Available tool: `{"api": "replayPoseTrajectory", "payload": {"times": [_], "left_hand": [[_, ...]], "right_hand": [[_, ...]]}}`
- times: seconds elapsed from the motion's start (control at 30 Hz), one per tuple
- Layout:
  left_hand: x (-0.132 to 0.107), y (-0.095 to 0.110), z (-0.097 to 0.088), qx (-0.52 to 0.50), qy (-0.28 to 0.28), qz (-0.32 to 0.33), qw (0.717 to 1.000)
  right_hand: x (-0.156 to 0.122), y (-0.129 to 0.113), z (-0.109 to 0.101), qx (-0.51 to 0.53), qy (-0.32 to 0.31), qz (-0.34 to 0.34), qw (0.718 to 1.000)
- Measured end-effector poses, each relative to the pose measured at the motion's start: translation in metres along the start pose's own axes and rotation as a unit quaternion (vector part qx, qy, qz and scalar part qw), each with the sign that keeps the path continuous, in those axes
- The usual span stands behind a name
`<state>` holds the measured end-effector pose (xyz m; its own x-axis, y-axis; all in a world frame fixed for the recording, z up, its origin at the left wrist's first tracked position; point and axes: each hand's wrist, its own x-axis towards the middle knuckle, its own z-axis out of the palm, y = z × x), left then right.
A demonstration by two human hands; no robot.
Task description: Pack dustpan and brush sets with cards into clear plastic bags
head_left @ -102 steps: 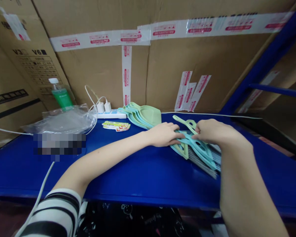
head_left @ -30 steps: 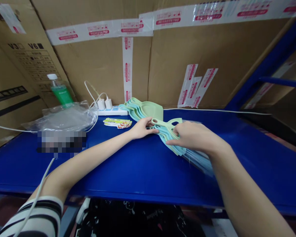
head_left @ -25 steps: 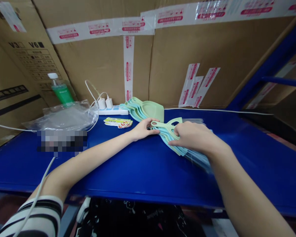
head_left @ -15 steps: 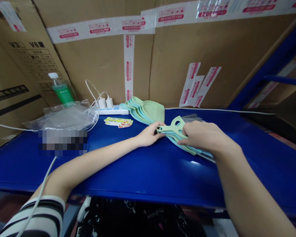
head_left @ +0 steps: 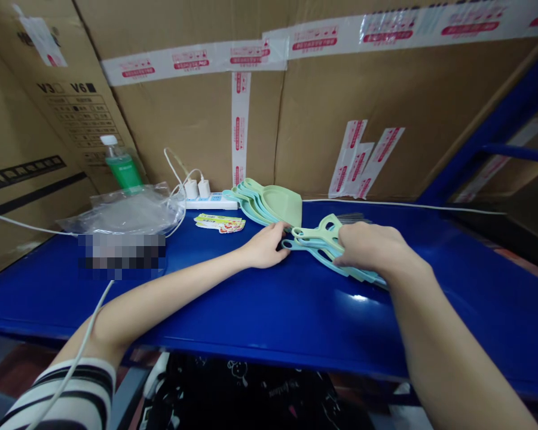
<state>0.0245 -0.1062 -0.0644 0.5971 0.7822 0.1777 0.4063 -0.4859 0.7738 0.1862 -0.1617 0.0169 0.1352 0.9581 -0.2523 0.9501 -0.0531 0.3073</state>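
Note:
A bundle of light green and pale blue hand brushes lies at the middle right of the blue table, handles pointing left. My right hand is closed over their heads from above; clear bristles stick out behind it. At the handle ends, my left hand has curled fingers, with a blue handle's looped tip between thumb and forefinger. Some of its fingertips are hidden. Behind my left hand lies a fanned stack of green and blue dustpans.
Colourful paper labels lie left of the dustpans. Behind them is a white power strip with chargers. Clear plastic bags and a green bottle are at left. Large cardboard boxes wall the back.
The brush handles have spread, with a blue handle now showing below the green ones. My left hand has shifted slightly left along the handle ends. The camera view has moved a little.

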Motion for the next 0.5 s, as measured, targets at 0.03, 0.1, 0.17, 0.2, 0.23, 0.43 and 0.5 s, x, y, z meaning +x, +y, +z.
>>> {"api": "replayPoseTrajectory", "payload": {"times": [0.03,0.1,0.17,0.2,0.23,0.43,0.5], "left_hand": [[-0.002,0.001,-0.001,0.000,0.001,-0.009,1.000],[-0.007,0.002,-0.003,-0.009,-0.001,-0.026,1.000],[-0.011,0.004,-0.004,-0.027,-0.005,-0.044,0.999],[-0.012,0.004,-0.003,-0.038,-0.006,-0.054,0.998],[-0.013,0.004,-0.003,-0.052,-0.006,-0.063,0.997],[-0.015,0.000,0.008,-0.151,0.016,-0.116,0.982],[-0.014,-0.002,0.012,-0.191,0.019,-0.129,0.973]], "right_hand": [[0.000,0.001,0.000,0.000,0.000,0.004,1.000],[0.001,0.002,0.001,-0.001,0.001,0.010,1.000],[0.002,0.004,0.001,-0.002,0.005,0.015,1.000],[0.002,0.004,0.001,-0.003,0.008,0.016,1.000],[0.003,0.005,0.001,-0.003,0.012,0.016,1.000],[0.004,0.006,0.002,-0.002,0.022,-0.001,1.000],[0.003,0.007,0.002,-0.001,0.020,-0.014,1.000]]}}
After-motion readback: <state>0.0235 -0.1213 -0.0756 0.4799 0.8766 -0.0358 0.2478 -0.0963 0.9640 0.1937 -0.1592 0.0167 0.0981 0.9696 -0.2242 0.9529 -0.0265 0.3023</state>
